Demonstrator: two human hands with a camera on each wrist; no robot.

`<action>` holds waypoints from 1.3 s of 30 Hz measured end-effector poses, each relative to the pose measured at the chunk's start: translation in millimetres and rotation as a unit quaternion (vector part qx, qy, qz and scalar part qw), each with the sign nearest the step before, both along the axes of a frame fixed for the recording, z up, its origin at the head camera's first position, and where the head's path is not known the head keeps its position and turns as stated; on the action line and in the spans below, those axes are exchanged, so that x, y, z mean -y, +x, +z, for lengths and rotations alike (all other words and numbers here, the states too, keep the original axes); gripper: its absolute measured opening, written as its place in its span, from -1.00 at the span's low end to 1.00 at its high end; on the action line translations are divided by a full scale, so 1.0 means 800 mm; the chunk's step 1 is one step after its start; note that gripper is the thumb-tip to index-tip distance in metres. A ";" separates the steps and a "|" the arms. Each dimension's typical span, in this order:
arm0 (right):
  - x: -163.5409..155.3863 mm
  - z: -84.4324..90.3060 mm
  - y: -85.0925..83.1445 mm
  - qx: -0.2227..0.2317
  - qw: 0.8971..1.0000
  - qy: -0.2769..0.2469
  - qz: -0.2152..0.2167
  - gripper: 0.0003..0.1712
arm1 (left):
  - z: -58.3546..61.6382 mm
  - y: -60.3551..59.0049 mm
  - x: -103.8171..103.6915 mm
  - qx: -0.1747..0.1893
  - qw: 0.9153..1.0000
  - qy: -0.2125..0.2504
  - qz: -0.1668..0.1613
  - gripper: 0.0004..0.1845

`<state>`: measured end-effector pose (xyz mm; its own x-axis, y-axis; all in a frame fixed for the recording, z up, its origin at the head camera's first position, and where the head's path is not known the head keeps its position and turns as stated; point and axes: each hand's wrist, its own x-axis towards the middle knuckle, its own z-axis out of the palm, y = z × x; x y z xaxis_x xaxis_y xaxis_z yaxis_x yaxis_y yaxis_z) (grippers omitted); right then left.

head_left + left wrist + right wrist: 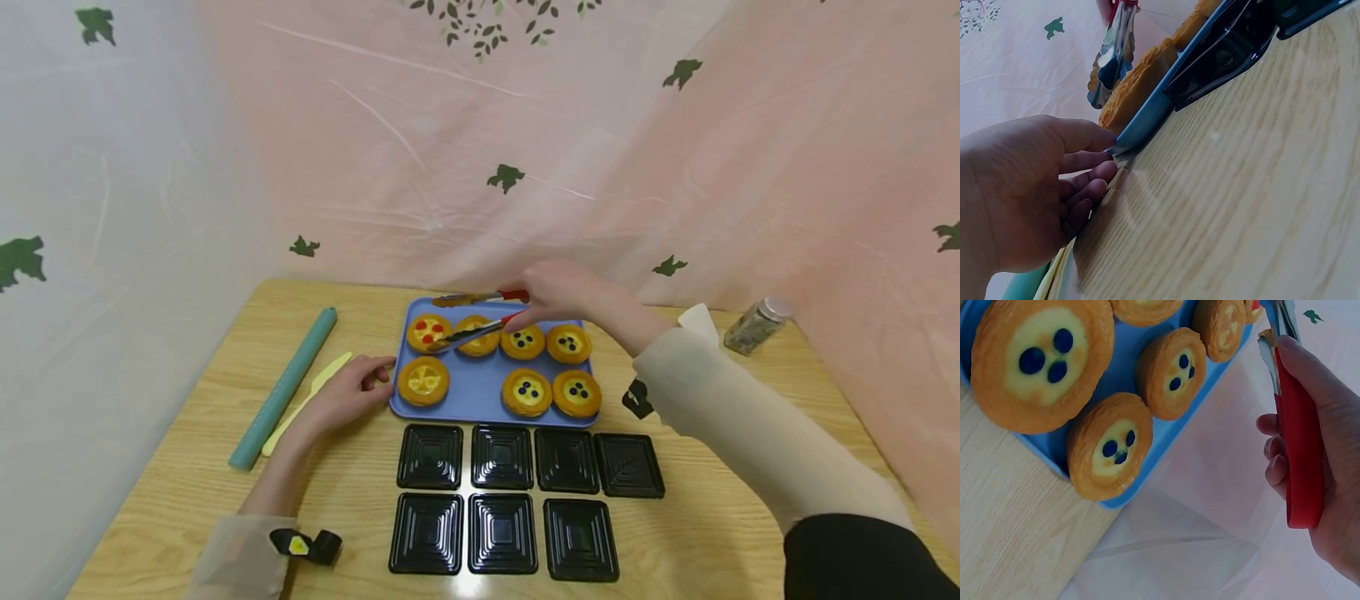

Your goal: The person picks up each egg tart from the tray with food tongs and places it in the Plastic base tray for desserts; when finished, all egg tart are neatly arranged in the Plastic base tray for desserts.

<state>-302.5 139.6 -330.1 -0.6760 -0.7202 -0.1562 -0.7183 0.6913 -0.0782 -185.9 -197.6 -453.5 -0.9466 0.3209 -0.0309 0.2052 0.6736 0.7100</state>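
Note:
A blue tray [465, 400] carries several round tarts; some have blue dots, like the near right tart [577, 393]. Red dots top the far left tart [431, 333], and pale wedges top the near left tart [423, 381]. My right hand [555, 292] holds red-handled metal tongs [480, 332] over the tray's far left part. The tongs' arms are spread, one tip overlapping the red-dotted tart in the head view. In the right wrist view, the red handle [1302, 456] lies against my palm. At the tray's left edge, my left hand [352, 392] pinches the rim between thumb and fingers [1085, 162].
Several black square plastic trays [501, 533] stand in two rows in front of the blue tray. On the left lie a teal rolling pin [283, 387] and a pale yellow knife [322, 375]. A glass shaker [756, 325] and a white flat piece [699, 322] are at the right.

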 end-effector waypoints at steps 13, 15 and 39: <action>0.009 -0.013 -0.003 -0.004 1.000 0.006 -0.003 -0.30 | 0.000 0.000 0.000 0.009 1.000 -0.004 0.003 -0.46; 0.010 -0.015 -0.004 -0.006 1.000 0.006 -0.002 -0.32 | 0.000 0.000 0.000 0.011 1.000 -0.005 0.002 -0.46; 0.016 -0.025 0.000 -0.008 1.000 0.015 -0.010 -0.25 | -0.001 -0.002 0.000 0.016 1.000 -0.003 0.005 -0.45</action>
<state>-302.9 126.8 -350.5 -0.6932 -0.7013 -0.1664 -0.7050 0.7077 -0.0455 -187.1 -198.0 -454.1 -0.9484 0.3108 -0.0634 0.1752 0.6801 0.7119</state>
